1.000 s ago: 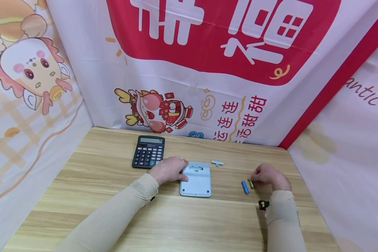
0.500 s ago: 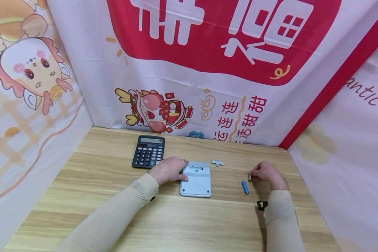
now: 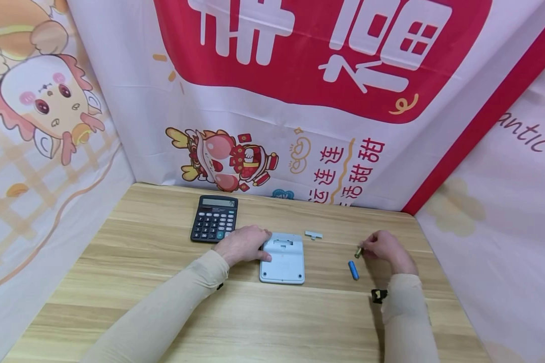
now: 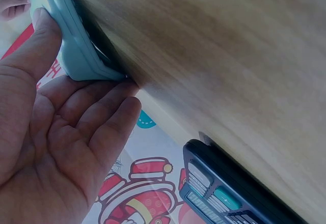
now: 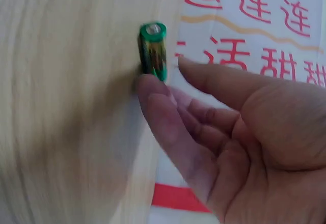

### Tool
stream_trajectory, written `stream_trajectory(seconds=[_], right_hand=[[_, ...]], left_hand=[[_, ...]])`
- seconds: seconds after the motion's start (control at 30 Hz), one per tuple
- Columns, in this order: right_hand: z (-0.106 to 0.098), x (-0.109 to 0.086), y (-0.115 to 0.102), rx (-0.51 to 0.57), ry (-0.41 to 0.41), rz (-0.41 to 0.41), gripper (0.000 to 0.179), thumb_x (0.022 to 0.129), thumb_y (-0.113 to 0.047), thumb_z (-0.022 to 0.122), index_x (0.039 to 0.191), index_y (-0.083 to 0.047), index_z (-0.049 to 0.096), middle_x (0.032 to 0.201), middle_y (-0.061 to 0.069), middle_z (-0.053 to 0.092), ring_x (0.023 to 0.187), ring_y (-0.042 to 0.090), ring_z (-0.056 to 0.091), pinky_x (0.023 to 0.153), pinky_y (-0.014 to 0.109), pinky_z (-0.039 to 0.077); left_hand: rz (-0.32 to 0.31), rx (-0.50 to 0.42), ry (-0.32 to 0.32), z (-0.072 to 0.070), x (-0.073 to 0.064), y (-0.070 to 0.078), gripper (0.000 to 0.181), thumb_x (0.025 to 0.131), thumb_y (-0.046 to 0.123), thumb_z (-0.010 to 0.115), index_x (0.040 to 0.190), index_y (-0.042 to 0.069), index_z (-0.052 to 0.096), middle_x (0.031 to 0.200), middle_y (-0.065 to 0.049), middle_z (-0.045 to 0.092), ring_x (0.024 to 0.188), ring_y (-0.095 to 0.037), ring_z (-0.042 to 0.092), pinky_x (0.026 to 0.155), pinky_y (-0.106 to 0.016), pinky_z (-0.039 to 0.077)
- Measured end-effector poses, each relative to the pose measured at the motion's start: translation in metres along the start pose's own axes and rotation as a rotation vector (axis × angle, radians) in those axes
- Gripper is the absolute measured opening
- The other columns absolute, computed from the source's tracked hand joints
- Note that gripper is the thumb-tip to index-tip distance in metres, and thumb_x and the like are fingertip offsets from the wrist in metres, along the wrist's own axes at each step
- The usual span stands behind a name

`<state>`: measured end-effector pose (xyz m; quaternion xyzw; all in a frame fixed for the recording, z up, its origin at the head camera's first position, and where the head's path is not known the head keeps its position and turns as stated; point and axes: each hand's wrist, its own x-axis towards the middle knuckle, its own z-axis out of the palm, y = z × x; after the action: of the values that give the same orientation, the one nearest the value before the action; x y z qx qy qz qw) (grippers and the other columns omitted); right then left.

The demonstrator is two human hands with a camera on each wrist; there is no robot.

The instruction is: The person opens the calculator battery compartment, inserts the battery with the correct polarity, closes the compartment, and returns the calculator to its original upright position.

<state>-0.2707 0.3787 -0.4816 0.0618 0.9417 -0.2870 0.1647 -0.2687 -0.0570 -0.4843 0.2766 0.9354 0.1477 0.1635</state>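
My left hand (image 3: 245,244) grips the left side of a light-blue calculator (image 3: 283,267) lying face down, its battery compartment (image 3: 283,243) uncovered. In the left wrist view the thumb lies on the light-blue case (image 4: 76,56) and the fingers sit at its edge. My right hand (image 3: 383,247) holds a small green-and-gold battery (image 3: 358,252) at its fingertips, tilted. Seen from the right wrist, the battery (image 5: 154,51) stands out past the fingertips, its lower end hidden behind them. A blue battery (image 3: 353,270) lies on the table just below it.
A small light-blue battery cover (image 3: 313,235) lies to the right of the calculator. Further left stands a black calculator (image 3: 214,219) with a lit display, beside the left hand. The wooden table (image 3: 172,327) ends at printed cloth walls on the back and sides.
My right hand has shifted slightly away from me along with the green-and-gold battery, which has turned and moved off from beside the blue battery. The left hand and light-blue calculator stay put.
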Motion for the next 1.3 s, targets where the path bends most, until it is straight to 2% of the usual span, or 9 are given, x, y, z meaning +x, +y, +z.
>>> stream_trajectory(seconds=[0.07,0.13,0.23,0.3,0.37,0.47,0.8,1.13,1.3], right_hand=[[-0.002,0.002,0.007,-0.024,0.016,-0.103,0.020,0.116,-0.013,0.074,0.122,0.006,0.075,0.110,0.021,0.079,0.100,0.028,0.075,0.087,0.039,0.068],[-0.003,0.003,0.012,-0.048,0.029,-0.219,0.015,0.112,-0.007,0.077,0.122,0.004,0.075,0.112,0.019,0.078,0.104,0.030,0.074,0.088,0.040,0.067],[-0.005,0.002,0.016,-0.082,0.004,-0.324,0.016,0.108,-0.003,0.081,0.124,0.000,0.079,0.119,0.018,0.080,0.115,0.035,0.074,0.101,0.053,0.068],[-0.006,0.000,0.017,-0.079,-0.042,-0.340,0.018,0.107,-0.003,0.082,0.126,-0.004,0.081,0.125,0.017,0.081,0.124,0.038,0.074,0.113,0.064,0.065],[-0.006,0.000,0.016,-0.076,-0.085,-0.338,0.020,0.108,-0.004,0.082,0.128,-0.006,0.082,0.130,0.016,0.081,0.131,0.040,0.073,0.122,0.070,0.059],[-0.004,0.001,0.016,-0.082,-0.116,-0.334,0.018,0.109,-0.005,0.081,0.127,-0.007,0.082,0.131,0.015,0.081,0.133,0.041,0.072,0.125,0.072,0.056],[0.003,0.011,0.014,-0.153,-0.098,-0.403,0.011,0.106,-0.003,0.084,0.116,-0.004,0.082,0.115,0.014,0.083,0.110,0.026,0.072,0.110,0.059,0.064],[0.007,0.013,0.011,-0.172,-0.096,-0.419,0.011,0.107,0.000,0.081,0.116,-0.007,0.085,0.115,0.011,0.085,0.113,0.028,0.075,0.112,0.065,0.065],[0.008,0.012,0.009,-0.156,-0.089,-0.358,0.009,0.110,-0.006,0.081,0.117,-0.009,0.086,0.116,0.010,0.085,0.112,0.026,0.074,0.110,0.059,0.064]], left_hand=[[0.018,0.004,0.007,0.008,0.008,-0.009,0.071,0.107,0.045,0.088,0.163,0.005,0.068,0.158,-0.017,0.077,0.113,-0.020,0.070,0.118,-0.046,0.064],[0.018,0.004,0.002,0.008,0.009,-0.009,0.071,0.108,0.044,0.087,0.163,0.004,0.068,0.158,-0.017,0.077,0.113,-0.020,0.070,0.118,-0.047,0.064],[0.018,-0.002,0.002,0.008,0.009,-0.009,0.071,0.107,0.044,0.088,0.163,0.005,0.068,0.158,-0.017,0.077,0.113,-0.020,0.071,0.119,-0.047,0.064],[-0.002,-0.006,-0.006,-0.001,0.000,0.001,0.069,0.107,0.041,0.088,0.162,0.004,0.068,0.159,-0.018,0.076,0.113,-0.020,0.071,0.119,-0.049,0.064],[-0.005,-0.008,-0.001,-0.001,-0.001,0.001,0.070,0.106,0.042,0.089,0.162,0.005,0.069,0.158,-0.018,0.077,0.113,-0.020,0.071,0.118,-0.048,0.064],[-0.008,-0.002,0.006,0.000,-0.002,0.001,0.070,0.106,0.042,0.089,0.162,0.005,0.069,0.158,-0.017,0.077,0.111,-0.019,0.070,0.116,-0.046,0.065],[-0.006,0.007,0.007,0.002,0.001,-0.001,0.070,0.107,0.042,0.089,0.163,0.006,0.069,0.160,-0.017,0.076,0.115,-0.019,0.071,0.121,-0.048,0.064],[-0.011,0.011,0.002,0.001,0.000,-0.001,0.072,0.107,0.045,0.087,0.164,0.007,0.067,0.162,-0.016,0.074,0.116,-0.019,0.071,0.121,-0.048,0.064],[-0.007,0.012,0.003,0.001,0.000,0.000,0.072,0.106,0.044,0.089,0.164,0.006,0.067,0.161,-0.017,0.075,0.115,-0.019,0.072,0.120,-0.047,0.064]])
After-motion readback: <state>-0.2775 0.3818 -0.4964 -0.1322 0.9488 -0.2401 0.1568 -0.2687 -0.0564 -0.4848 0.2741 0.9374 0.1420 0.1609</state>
